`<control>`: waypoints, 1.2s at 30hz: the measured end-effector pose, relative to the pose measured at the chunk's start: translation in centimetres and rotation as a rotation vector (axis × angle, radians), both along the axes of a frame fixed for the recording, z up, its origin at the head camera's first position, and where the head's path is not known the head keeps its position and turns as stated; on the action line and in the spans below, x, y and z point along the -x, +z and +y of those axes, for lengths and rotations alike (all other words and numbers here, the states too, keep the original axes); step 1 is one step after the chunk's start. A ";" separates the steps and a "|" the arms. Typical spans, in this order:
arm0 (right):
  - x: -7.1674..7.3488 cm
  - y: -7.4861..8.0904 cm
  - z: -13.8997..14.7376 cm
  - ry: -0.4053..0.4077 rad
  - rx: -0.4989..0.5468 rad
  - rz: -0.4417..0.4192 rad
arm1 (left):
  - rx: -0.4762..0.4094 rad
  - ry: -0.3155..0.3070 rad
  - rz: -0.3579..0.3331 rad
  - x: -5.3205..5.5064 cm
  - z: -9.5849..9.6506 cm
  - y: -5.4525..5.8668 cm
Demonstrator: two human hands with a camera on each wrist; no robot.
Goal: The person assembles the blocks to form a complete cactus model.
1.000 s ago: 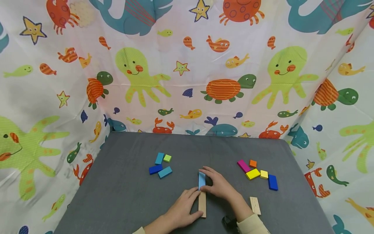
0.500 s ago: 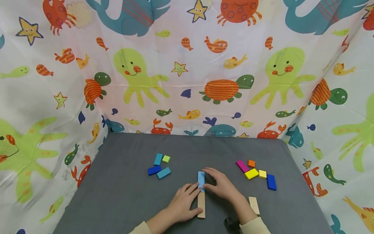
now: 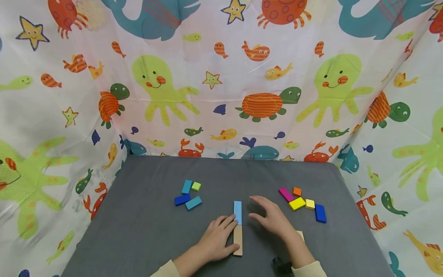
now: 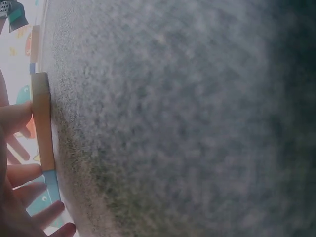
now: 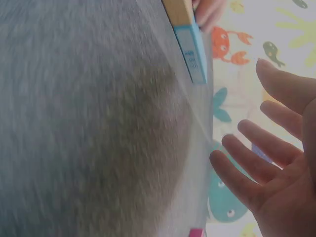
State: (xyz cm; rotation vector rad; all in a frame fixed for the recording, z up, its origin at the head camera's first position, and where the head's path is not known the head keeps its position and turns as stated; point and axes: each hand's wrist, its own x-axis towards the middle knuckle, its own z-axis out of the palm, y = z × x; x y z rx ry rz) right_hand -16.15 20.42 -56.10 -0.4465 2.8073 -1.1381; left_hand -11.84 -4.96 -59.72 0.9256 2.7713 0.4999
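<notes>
A light-blue block (image 3: pixel 237 211) and a plain wooden block (image 3: pixel 237 236) meet end to end on a gray-covered table (image 3: pixel 138 238), a left hand (image 3: pixel 217 238) resting along them, fingers slightly apart, thumb at the near end. The right hand (image 3: pixel 271 217), fingers spread, hovers just beside, holding nothing. The blocks (likely wood throughout) should prove light, stiff, hard to break and perhaps slick where painted; the long sides, pinched mid-length, look the surest hold.

A white fabric curtain (image 3: pixel 204 123) printed with colourful sea animals (image 3: pixel 262 105) is hanging behind and beside a grey, round-cornered tabletop (image 3: pixel 145 231).
</notes>
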 end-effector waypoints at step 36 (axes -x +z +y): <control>0.9 0.6 13.6 -0.356 -0.192 -0.012 | 0.066 0.009 -0.003 0.0 0.0 0.0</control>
